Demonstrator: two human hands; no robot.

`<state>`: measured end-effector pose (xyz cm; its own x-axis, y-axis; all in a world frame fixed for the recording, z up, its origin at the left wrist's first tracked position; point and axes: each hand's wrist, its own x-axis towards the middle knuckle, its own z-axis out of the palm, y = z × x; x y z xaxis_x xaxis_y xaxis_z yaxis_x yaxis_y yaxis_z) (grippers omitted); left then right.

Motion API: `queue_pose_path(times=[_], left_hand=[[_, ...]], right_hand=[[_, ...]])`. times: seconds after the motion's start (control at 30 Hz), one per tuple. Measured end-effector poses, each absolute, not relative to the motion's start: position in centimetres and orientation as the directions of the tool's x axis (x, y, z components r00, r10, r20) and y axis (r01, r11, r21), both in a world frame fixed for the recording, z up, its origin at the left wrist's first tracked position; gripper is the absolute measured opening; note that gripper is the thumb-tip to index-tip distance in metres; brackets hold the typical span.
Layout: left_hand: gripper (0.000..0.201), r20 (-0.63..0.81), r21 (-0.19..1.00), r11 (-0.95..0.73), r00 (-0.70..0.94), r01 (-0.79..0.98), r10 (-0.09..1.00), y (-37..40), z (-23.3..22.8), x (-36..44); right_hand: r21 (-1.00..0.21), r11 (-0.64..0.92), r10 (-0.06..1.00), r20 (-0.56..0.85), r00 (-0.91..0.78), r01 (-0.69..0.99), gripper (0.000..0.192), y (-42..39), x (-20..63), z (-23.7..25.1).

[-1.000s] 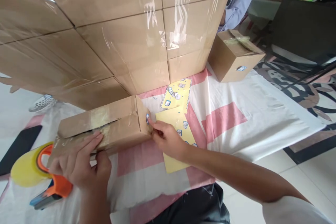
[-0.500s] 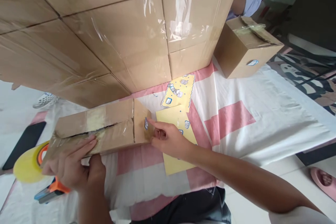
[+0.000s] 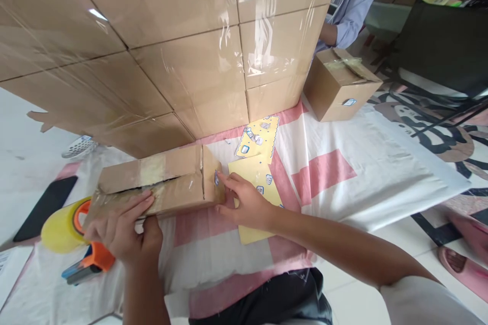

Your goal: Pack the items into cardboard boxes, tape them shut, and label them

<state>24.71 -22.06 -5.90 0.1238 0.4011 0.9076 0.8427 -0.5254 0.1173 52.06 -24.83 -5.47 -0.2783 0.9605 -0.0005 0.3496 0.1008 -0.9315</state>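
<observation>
A long cardboard box (image 3: 177,162) with taped top flaps lies on the cloth in front of me. My left hand (image 3: 127,226) grips its left end, fingers across the top and thumb against the near side. At the box's right end face is a small blue-and-white sticker (image 3: 216,177). The index fingertip of my right hand (image 3: 246,200) touches the face at this sticker, with the thumb held apart below. Partly under my right hand lies a yellow sticker sheet (image 3: 253,233), and behind it a patterned yellow card (image 3: 259,137).
Stacked cardboard boxes (image 3: 190,71) wrapped in film rise behind. A taped box (image 3: 331,94) sits at right, near another person's sleeve (image 3: 353,15). At left are a yellow tape roll (image 3: 61,228), an orange-handled tool (image 3: 101,256) and a black phone-like slab (image 3: 46,208). A black chair (image 3: 442,45) stands at right.
The view has shifted, so most things sit differently in it. My right hand's fingers have spread from a curled, pointing shape, the index still at the sticker. My left hand keeps its hold on the box.
</observation>
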Motion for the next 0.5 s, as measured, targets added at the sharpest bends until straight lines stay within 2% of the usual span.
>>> queue_pose_path(times=[0.1, 0.23, 0.37, 0.5], left_hand=[[0.019, 0.909, 0.132, -0.546, 0.118, 0.827, 0.399, -22.0, -5.9, 24.5], [0.017, 0.911, 0.139, -0.580, 0.126, 0.803, 0.393, -21.8, -6.2, 24.0], [0.020, 0.914, 0.171, -0.598, 0.100, 0.783, 0.393, -21.5, -7.1, 23.2], [0.023, 0.918, 0.213, -0.642, 0.073, 0.736, 0.389, -21.8, -7.6, 22.7]], right_hand=[[-0.902, 0.145, 0.965, 0.038, -0.260, 0.406, 0.089, -24.9, 51.5, -5.6], [-0.806, 0.206, 0.964, 0.068, -0.258, 0.554, 0.108, -25.2, 50.9, -5.5], [-0.856, 0.231, 0.943, 0.079, -0.323, 0.463, 0.134, -24.7, 51.0, -5.5], [-0.842, 0.360, 0.891, 0.181, -0.417, 0.402, 0.159, -23.6, 51.1, -4.9]])
